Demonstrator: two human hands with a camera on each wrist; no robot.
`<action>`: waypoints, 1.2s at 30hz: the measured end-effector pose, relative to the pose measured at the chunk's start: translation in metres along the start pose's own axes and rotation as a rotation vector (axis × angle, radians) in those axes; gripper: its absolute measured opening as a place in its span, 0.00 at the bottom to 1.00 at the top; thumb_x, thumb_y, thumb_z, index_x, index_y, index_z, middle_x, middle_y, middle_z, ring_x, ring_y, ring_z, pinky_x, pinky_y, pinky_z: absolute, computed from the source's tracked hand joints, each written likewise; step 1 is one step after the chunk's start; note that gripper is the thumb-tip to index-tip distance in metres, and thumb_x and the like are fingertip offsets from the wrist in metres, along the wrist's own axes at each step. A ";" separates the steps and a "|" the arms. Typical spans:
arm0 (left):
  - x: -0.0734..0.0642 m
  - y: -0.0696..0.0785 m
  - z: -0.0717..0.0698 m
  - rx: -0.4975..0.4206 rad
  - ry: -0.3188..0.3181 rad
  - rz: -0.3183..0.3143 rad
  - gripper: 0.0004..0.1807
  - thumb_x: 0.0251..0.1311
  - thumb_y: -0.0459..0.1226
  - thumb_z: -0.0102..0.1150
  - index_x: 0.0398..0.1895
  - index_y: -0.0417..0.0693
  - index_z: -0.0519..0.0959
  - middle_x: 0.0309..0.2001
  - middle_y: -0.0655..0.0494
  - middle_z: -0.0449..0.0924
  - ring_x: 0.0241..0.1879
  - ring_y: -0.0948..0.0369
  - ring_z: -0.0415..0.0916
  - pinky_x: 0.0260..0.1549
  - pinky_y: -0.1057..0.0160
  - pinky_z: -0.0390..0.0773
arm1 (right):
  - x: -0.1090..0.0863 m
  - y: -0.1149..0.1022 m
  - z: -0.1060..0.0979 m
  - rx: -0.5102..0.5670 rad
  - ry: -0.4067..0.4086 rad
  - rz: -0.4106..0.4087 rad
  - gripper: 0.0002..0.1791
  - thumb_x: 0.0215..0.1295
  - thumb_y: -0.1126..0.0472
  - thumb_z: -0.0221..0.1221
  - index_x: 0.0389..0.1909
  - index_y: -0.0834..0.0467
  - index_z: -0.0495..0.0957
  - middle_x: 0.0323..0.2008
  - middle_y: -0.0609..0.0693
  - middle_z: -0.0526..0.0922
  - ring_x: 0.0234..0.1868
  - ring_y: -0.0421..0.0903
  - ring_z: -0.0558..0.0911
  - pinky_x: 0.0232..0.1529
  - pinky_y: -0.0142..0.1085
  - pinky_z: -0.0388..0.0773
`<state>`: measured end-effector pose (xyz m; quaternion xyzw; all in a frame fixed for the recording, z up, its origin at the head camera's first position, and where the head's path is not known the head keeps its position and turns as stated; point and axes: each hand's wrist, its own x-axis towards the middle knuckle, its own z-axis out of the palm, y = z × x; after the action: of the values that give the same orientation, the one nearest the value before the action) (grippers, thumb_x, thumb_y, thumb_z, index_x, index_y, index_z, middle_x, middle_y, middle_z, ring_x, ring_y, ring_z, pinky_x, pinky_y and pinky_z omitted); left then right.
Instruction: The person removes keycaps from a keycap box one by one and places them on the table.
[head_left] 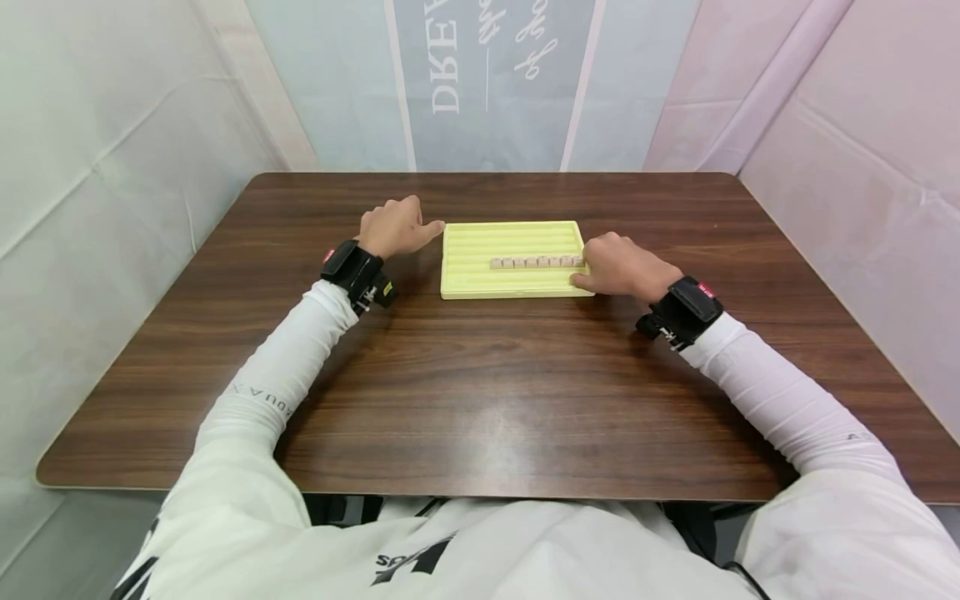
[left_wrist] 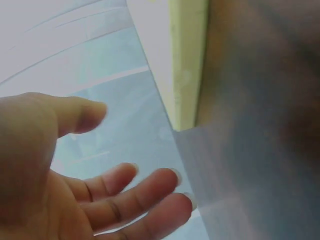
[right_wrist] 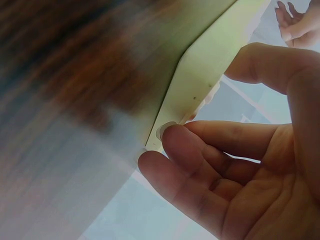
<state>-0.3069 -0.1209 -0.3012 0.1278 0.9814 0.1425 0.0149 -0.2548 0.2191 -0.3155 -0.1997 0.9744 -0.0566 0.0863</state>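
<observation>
A shallow pale-yellow tray [head_left: 480, 279] with raised ridges lies on the table. Several small beige blocks [head_left: 531, 262] stand in a row along one ridge, reaching to the tray's right side. My right hand [head_left: 618, 265] holds the tray's right side, thumb over the front right part and fingers bent against the outer wall. In the right wrist view, the fingertips [right_wrist: 170, 130] meet that wall. My left hand [head_left: 397, 228] hovers by the tray's back left corner, thumb pointing at it. Its fingers [left_wrist: 150, 195] are loosely spread with nothing between them in the left wrist view.
The tray lies toward the far side of a dark brown wooden table [head_left: 480, 400] with rounded corners. A printed curtain [head_left: 495, 83] hangs behind the far edge, and pale sheets [head_left: 97, 167] stand at both sides. Each wrist carries a black strapped camera.
</observation>
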 end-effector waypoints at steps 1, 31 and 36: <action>0.004 0.001 -0.002 0.003 -0.012 -0.010 0.25 0.67 0.59 0.44 0.26 0.49 0.69 0.19 0.57 0.64 0.20 0.57 0.63 0.19 0.62 0.56 | 0.000 0.000 0.000 0.003 -0.002 0.000 0.16 0.65 0.52 0.54 0.30 0.62 0.79 0.16 0.47 0.68 0.14 0.39 0.58 0.16 0.30 0.53; 0.083 -0.012 0.005 -0.094 -0.308 -0.013 0.31 0.67 0.55 0.49 0.08 0.54 0.58 0.07 0.62 0.53 0.09 0.62 0.54 0.15 0.64 0.61 | 0.001 0.001 -0.001 0.009 -0.008 0.018 0.17 0.64 0.52 0.55 0.40 0.63 0.80 0.20 0.51 0.75 0.14 0.40 0.65 0.15 0.29 0.57; 0.089 -0.013 0.017 -0.195 -0.354 -0.027 0.23 0.68 0.53 0.49 0.20 0.48 0.69 0.19 0.55 0.71 0.15 0.63 0.74 0.23 0.63 0.79 | 0.002 0.000 -0.001 -0.010 -0.016 0.016 0.17 0.64 0.52 0.55 0.39 0.63 0.80 0.19 0.51 0.74 0.14 0.41 0.65 0.15 0.29 0.57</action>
<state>-0.3953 -0.1058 -0.3202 0.1357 0.9466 0.2121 0.2015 -0.2571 0.2185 -0.3152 -0.1927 0.9756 -0.0495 0.0933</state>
